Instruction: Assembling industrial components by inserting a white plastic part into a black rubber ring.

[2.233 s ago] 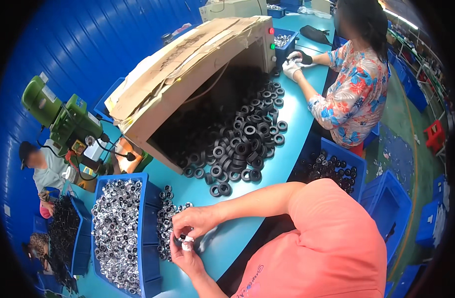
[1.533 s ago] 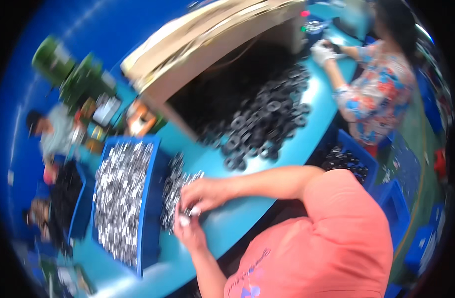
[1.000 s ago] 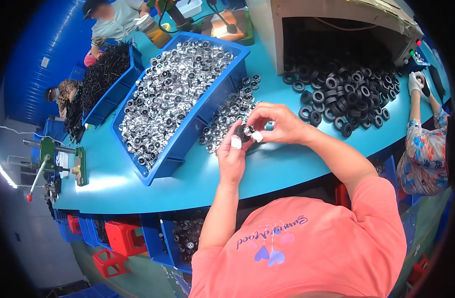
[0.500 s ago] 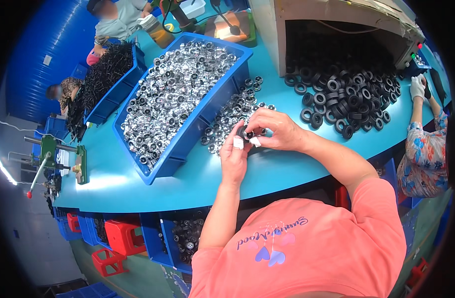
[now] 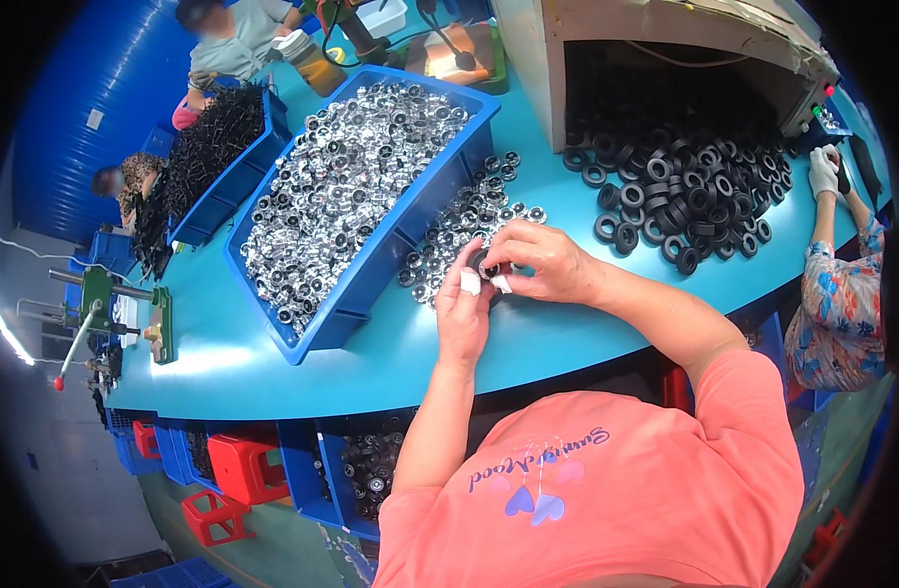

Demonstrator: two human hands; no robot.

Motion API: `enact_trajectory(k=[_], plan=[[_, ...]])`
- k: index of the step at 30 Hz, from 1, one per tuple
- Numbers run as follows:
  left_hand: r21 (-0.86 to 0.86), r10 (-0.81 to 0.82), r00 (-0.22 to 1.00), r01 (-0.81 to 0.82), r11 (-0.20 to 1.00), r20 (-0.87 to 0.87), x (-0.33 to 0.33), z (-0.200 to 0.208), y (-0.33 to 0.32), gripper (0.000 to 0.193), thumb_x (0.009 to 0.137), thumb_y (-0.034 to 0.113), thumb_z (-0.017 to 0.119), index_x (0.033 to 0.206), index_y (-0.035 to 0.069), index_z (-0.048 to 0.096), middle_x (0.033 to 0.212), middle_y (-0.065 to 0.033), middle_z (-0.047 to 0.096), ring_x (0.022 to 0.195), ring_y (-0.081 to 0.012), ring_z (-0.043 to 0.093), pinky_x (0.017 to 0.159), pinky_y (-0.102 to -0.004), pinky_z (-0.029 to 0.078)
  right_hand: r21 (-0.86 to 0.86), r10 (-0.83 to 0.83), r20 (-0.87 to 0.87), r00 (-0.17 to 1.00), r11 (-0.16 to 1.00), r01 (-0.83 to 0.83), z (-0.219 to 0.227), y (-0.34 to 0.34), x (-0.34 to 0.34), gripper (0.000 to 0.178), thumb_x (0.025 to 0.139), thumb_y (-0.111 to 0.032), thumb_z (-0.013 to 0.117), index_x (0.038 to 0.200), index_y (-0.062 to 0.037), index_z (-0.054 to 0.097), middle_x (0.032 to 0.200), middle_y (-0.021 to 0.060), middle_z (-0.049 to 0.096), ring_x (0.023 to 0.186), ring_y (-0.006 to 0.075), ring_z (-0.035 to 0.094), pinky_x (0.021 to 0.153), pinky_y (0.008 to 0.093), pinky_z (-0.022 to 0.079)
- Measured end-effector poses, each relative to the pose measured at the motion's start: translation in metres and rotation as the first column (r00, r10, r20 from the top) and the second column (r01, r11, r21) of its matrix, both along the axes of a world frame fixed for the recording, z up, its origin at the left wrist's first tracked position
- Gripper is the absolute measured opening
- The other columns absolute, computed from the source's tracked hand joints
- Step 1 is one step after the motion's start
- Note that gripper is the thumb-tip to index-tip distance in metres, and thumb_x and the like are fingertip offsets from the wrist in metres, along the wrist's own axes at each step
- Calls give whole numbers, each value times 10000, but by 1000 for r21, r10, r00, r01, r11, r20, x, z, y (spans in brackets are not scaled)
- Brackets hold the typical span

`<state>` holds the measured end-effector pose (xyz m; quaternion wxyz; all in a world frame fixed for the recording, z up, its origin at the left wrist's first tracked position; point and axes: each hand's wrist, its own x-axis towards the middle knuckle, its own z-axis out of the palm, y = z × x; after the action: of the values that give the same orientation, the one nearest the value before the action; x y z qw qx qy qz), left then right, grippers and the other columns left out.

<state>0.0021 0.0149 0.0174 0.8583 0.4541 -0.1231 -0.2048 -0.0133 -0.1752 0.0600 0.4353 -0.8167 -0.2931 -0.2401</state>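
Observation:
Both hands meet over the table's near edge, around a small black rubber tyre (image 5: 477, 261). My left hand (image 5: 461, 306) grips the tyre from the left, with white tape on its thumb. From the right, my right hand (image 5: 543, 259) pinches at the tyre's opening, with white tape on a digit too. Whether a wheel hub sits inside the tyre is hidden by the fingers. Just beyond the hands lies a loose heap of shiny silver wheel hubs (image 5: 456, 227) with dark centres.
A long blue bin (image 5: 391, 238) full of silver hubs stands left of the heap. Black tyres (image 5: 699, 201) spill from a box-like machine (image 5: 533, 69) at right. Another blue bin holds black parts (image 5: 214, 137). A green hand press (image 5: 97, 304) stands far left. Co-workers sit at right and far left.
My right hand's fingers have shifted slightly at the tyre. My left hand keeps its grip in nearly the same place.

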Motion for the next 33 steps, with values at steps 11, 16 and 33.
enact_trajectory(k=[11,16,33], plan=[[-23,-3,1000,4,1000,25,1,2,0,445,1005,195,629,1395,27,496,1205,-105,622,1073,-215,641,927,-388,560,145,36,-426,904,989,29,9,-13,4,334,850,-51,715,1183,-45,697,1056,100,665,1022,227,648,866,332,531],[22,15,996,-17,1000,88,0,2,-3,376,1013,191,617,1346,46,519,1154,-81,629,1011,-181,634,874,-343,544,168,131,-375,918,983,-71,-23,-10,9,315,835,-98,727,1147,-58,722,1034,79,664,922,203,643,773,318,537],[319,193,942,-278,906,273,-4,-1,-3,249,1026,70,546,1270,42,582,1021,-14,615,835,-73,572,707,-223,476,18,-83,-234,969,996,90,-13,12,-6,337,759,-93,785,1094,-72,749,932,65,676,857,223,646,716,333,522]])
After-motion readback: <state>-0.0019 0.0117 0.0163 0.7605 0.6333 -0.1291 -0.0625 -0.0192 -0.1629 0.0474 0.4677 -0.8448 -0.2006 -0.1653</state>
